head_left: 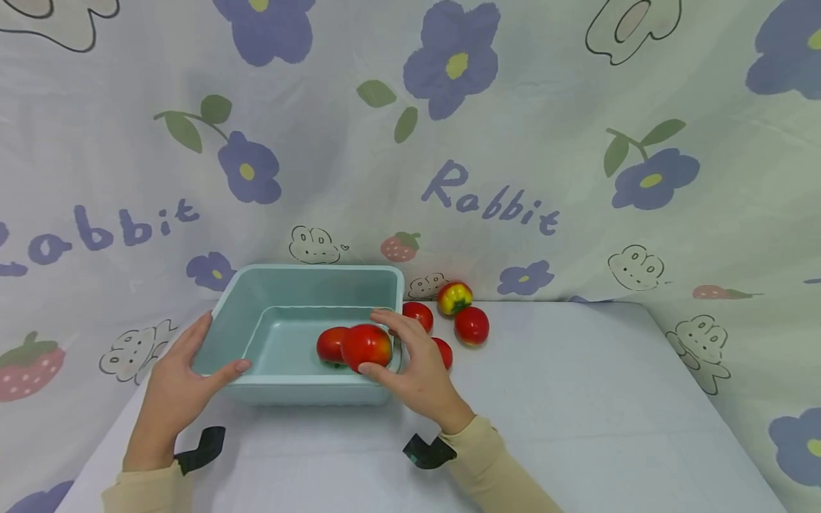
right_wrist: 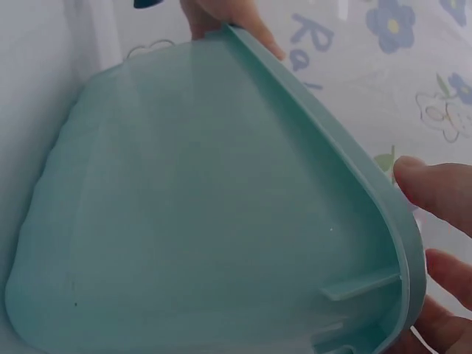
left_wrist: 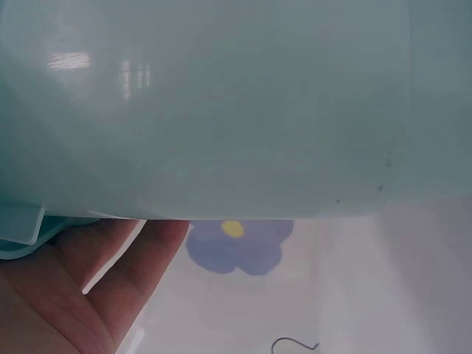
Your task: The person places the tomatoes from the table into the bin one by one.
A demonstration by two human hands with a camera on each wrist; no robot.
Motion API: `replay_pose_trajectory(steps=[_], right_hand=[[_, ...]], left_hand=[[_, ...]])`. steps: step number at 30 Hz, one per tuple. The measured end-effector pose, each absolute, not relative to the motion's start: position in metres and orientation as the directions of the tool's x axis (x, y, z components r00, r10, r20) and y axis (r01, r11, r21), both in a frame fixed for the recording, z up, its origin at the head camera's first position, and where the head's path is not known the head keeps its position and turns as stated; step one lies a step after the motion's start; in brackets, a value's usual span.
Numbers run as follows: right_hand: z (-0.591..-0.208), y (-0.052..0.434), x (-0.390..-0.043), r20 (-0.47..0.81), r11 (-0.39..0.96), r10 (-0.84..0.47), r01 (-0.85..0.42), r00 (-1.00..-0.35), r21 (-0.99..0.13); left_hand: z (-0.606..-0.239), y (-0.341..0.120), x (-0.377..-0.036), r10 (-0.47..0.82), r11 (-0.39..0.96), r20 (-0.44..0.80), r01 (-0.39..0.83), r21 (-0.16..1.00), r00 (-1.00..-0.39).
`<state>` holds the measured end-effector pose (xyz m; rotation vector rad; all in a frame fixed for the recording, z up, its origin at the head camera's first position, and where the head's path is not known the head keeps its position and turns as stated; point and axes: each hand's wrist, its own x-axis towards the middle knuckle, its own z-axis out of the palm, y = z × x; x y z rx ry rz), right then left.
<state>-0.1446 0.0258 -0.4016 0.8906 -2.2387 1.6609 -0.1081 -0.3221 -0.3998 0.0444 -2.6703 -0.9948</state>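
Note:
A pale teal plastic bin (head_left: pixel 301 390) sits on the white table. My left hand (head_left: pixel 176 377) grips its front left corner, thumb over the rim and fingers along the outside. The left wrist view shows those fingers (left_wrist: pixel 151 273) partly behind the bin wall. At the bin's right end, my right hand (head_left: pixel 417 370) holds a large red tomato (head_left: pixel 367 347) between thumb and fingers, inside the rim line. A smaller red tomato (head_left: pixel 330 345) lies in the bin, partly hidden by the large one. In the right wrist view my right fingers (right_wrist: pixel 450 276) show beside the rim; the bin hides the tomato.
Right of the bin lie a red and yellow bell pepper (head_left: pixel 455 298), a red tomato (head_left: pixel 471 326) and two more red ones (head_left: pixel 418 315), partly covered by the bin and my hand. A printed curtain (head_left: pixel 359 178) hangs behind the table (head_left: pixel 577 399).

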Motion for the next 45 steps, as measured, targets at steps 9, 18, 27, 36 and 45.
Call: replay_pose_trajectory(steps=[9, 18, 27, 36, 45], right_hand=[[-0.402, 0.037, -0.150, 0.535, 0.123, -0.308, -0.591, -0.787, -0.798], [-0.404, 0.054, -0.160, 0.495, 0.124, -0.258, -0.537, -0.830, -0.835], [-0.411, 0.068, -0.170, 0.458, 0.133, -0.229, -0.494, -0.859, -0.859], [-0.420, 0.081, -0.177, 0.448, 0.139, -0.246, -0.489, -0.859, -0.861], [-0.437, 0.090, -0.187, 0.381, 0.147, -0.286, -0.433, -0.879, -0.889]], left_hand=[[-0.400, -0.321, -0.108, -0.133, 0.767, 0.253, 0.062, 0.639, -0.958], [-0.401, -0.322, -0.109, -0.135, 0.763, 0.260, 0.067, 0.643, -0.956], [-0.400, -0.321, -0.109, -0.129, 0.761, 0.262, 0.074, 0.644, -0.956], [-0.400, -0.323, -0.110, -0.130, 0.769, 0.256, 0.066, 0.636, -0.958], [-0.401, -0.322, -0.112, -0.135, 0.760, 0.250, 0.062, 0.647, -0.959]])
